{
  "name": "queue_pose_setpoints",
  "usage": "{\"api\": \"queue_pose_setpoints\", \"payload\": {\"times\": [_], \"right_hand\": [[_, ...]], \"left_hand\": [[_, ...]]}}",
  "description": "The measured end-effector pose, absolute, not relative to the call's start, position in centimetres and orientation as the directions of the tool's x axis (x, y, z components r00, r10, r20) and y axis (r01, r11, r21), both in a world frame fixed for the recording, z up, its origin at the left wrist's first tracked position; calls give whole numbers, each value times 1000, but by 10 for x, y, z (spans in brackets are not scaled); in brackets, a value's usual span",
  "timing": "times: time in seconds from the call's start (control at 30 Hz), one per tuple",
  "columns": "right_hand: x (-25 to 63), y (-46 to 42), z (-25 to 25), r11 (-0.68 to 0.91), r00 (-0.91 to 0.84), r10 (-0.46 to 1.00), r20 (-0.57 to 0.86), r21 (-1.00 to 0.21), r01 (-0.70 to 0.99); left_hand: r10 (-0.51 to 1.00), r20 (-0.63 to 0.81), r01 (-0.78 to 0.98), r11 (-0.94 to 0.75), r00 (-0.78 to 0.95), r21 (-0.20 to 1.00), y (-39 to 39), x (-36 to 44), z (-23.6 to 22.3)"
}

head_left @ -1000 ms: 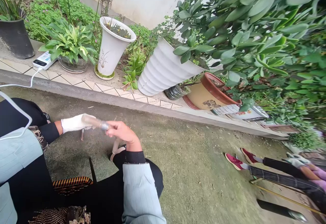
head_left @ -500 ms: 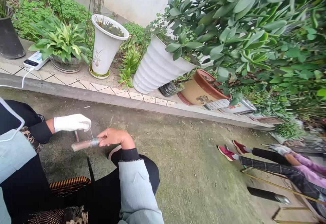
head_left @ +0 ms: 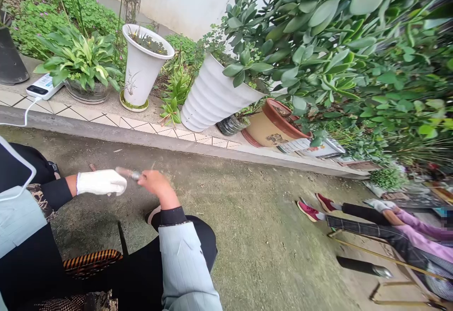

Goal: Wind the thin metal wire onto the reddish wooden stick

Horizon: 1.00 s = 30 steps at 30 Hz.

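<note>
My right hand, bare, is closed around one end of a short wooden stick, slightly blurred, with pale string wound on it near my fingers. Opposite it, my left hand wears a white knit glove, its fingers drawn together close to the stick's free end. A thin string ran from the glove to the stick a moment ago; now I cannot make out that strand. The tip of another brownish stick shows just beyond the glove; whether it is held or lies on the ground is unclear.
Potted plants line a tiled ledge, including a white flared pot and a ribbed white pot. A white device with a cable sits there. A seated person in red shoes is at right, near a dark cylinder.
The stick in my right hand has moved up and its free end has swung upward. My gloved left hand has dropped slightly, now below the stick's end. The view has shifted a little.
</note>
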State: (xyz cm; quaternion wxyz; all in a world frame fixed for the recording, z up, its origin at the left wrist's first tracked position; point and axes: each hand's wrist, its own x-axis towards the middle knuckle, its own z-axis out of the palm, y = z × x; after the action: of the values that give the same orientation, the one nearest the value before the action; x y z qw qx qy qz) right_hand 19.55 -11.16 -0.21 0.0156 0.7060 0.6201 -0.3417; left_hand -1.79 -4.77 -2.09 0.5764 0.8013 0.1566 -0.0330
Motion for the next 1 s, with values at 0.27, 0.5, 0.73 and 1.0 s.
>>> {"api": "queue_pose_setpoints", "payload": {"times": [0.27, 0.5, 0.73, 1.0], "right_hand": [[208, -123, 21, -253, -440, 831, -339, -937, 242], [212, -112, -1, -352, 176, 933, -314, -696, 626], [204, -121, 2, -152, -447, 628, -637, -663, 733], [217, -120, 17, -259, -274, 930, -245, -966, -14]], "left_hand": [[378, -234, 287, -91, 896, 954, -33, -18, -38], [122, -295, 307, -91, 948, 947, -54, -19, -32], [259, -224, 262, -123, 939, 957, -28, -26, -19], [287, -219, 241, -42, 932, 970, -50, -21, -38]]}}
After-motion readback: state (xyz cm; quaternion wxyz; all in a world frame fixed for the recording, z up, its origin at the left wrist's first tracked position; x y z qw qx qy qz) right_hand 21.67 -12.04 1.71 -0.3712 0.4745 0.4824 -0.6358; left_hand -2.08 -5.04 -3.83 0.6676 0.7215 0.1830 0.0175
